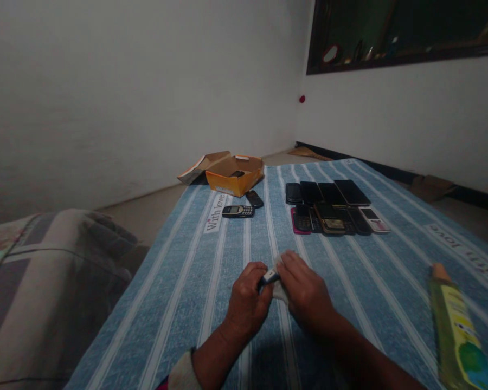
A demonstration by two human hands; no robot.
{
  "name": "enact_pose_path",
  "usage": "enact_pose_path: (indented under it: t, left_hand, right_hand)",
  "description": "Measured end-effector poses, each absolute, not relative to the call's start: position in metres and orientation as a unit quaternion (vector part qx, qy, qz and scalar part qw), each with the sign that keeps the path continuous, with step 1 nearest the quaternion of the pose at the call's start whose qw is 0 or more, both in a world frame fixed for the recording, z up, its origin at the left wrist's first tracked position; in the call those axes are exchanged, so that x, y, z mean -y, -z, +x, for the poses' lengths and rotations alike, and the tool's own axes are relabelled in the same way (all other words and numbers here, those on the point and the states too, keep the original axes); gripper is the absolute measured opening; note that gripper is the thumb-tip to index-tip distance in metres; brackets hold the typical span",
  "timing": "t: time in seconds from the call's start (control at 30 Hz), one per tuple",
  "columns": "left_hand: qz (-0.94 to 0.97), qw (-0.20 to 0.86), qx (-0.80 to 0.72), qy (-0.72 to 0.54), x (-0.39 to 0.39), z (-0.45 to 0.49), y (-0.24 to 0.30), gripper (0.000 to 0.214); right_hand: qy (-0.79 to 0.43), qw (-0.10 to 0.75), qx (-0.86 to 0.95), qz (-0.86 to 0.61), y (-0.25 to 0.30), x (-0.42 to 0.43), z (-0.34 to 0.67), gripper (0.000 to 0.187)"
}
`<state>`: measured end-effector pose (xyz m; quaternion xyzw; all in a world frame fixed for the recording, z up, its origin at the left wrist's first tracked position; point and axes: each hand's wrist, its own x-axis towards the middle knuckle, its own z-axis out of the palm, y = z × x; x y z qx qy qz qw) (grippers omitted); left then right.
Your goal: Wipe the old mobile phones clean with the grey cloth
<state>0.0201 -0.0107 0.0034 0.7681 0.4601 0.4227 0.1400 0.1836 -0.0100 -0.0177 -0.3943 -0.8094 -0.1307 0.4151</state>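
Between tablecloth (179, 303) edges, with room around, left hand (248, 297) tight on phone (270, 277), right hand (307, 290) pinching rag (281, 294).

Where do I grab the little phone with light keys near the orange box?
Probably pinch the keypad phone by its long edges, near the middle, coming from above and the near side. It lies flat, its near edge is free, and a dark phone crowds its far right corner.
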Motion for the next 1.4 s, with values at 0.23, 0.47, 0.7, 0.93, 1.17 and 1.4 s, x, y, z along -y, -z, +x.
enact_pose_path:
  t: [0.23, 0.47, 0.7, 0.93, 1.17, 1.4]
  left_hand:
    - [0.765, 0.150, -0.468, -0.416, 0.011, 0.020, -0.005, 0.015]
    - [0.763, 0.150, -0.463, -0.425, 0.011, 0.021, -0.004, 0.015]
    - [0.765, 0.149, -0.469, -0.416, 0.011, 0.019, -0.005, 0.014]
    - [0.758, 0.155, -0.470, -0.424, 0.010, 0.018, -0.003, 0.014]
    - [0.769, 0.152, -0.464, -0.414, 0.009, 0.018, -0.007, 0.014]
    - [0.782, 0.117, -0.444, -0.420, 0.009, 0.017, -0.004, 0.016]
  right_hand:
    - [0.150, 0.405, 0.805, -0.407, 0.014, 0.007, 0.189, 0.031]
    - [0.141, 0.414, 0.816, -0.378, 0.017, 0.013, 0.180, 0.033]
    - [0.135, 0.405, 0.794, -0.432, 0.020, 0.001, 0.196, 0.035]
    - [0.155, 0.401, 0.820, -0.377, 0.016, 0.013, 0.177, 0.034]
    - [0.164, 0.397, 0.794, -0.431, 0.014, -0.004, 0.197, 0.036]
    - [0.144, 0.407, 0.818, -0.380, 0.013, 0.007, 0.179, 0.034]
